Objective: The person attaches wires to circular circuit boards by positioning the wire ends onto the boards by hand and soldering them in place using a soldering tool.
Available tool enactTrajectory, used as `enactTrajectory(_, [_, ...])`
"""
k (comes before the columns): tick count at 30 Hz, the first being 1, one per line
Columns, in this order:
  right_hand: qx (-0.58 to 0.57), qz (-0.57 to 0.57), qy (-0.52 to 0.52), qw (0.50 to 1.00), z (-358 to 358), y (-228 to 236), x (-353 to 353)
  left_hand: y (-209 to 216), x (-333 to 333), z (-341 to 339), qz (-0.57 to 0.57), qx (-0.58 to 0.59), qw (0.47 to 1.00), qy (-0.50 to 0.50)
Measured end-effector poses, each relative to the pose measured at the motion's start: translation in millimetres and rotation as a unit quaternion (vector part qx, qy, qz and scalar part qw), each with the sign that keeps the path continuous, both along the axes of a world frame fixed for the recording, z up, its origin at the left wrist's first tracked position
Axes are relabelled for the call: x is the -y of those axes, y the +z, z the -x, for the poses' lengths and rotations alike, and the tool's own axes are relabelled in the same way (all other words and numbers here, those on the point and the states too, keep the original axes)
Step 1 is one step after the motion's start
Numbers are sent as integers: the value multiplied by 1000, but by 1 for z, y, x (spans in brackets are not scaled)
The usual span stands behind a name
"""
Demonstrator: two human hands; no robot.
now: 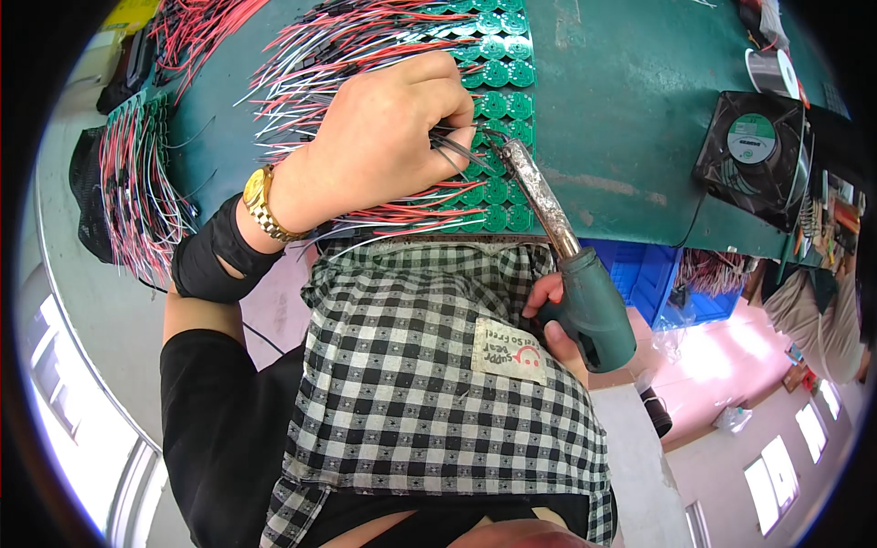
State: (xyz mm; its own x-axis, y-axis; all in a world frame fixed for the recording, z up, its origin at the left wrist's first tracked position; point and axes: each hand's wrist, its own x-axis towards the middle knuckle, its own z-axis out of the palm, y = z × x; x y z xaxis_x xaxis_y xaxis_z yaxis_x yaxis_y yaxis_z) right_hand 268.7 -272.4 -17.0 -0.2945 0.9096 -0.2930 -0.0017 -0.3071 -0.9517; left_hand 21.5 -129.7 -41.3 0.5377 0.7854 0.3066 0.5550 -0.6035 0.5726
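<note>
My left hand point(393, 137) is closed in a pinch on thin black wires point(449, 144), their ends over the green round circuit boards point(494, 100). My right hand point(555, 329) grips the dark green handle of a soldering iron point(546, 203), partly hidden behind it. The iron's tip points up and left, close to the wire ends and the boards; whether it touches them I cannot tell. Red, white and black wires point(320, 82) run leftward from the joined rows of boards, some passing under my left hand and wrist.
The green tabletop point(621, 119) carries a black fan point(754, 151) and a spool of solder wire point(772, 72) on the right. Another wired bundle of boards point(137, 183) hangs at the left edge. Red wires point(201, 36) lie at the far left. Below the table is a blue crate point(639, 274).
</note>
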Motion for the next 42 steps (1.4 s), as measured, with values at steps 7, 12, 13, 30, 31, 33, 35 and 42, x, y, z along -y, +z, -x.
enactTrajectory(7, [61,8,-80,995,2,-8,7,0,-4,-2,-12,-7,1000,-5])
enactTrajectory(12, [37,-12,-124,992,0,-18,13,-3,-3,-2,-20,0,1000,5])
enactTrajectory(13, [29,-14,-119,992,0,-18,12,-3,-4,-3,-23,-2,1000,3])
enactTrajectory(30, [-44,-84,-131,987,-12,-44,36,-3,-7,-1,-2,85,995,-50])
enactTrajectory(31, [-51,-56,-130,989,-12,-41,36,-4,-5,0,3,60,995,-79])
enactTrajectory(33, [-56,-28,-129,990,-11,-36,36,-5,-4,0,9,36,993,-108])
enactTrajectory(35, [-48,-10,-114,992,-9,-32,36,-6,-4,0,-8,26,994,-105])
enactTrajectory(42, [-28,-37,2,999,-15,-18,18,-7,-4,-2,-8,19,995,-97])
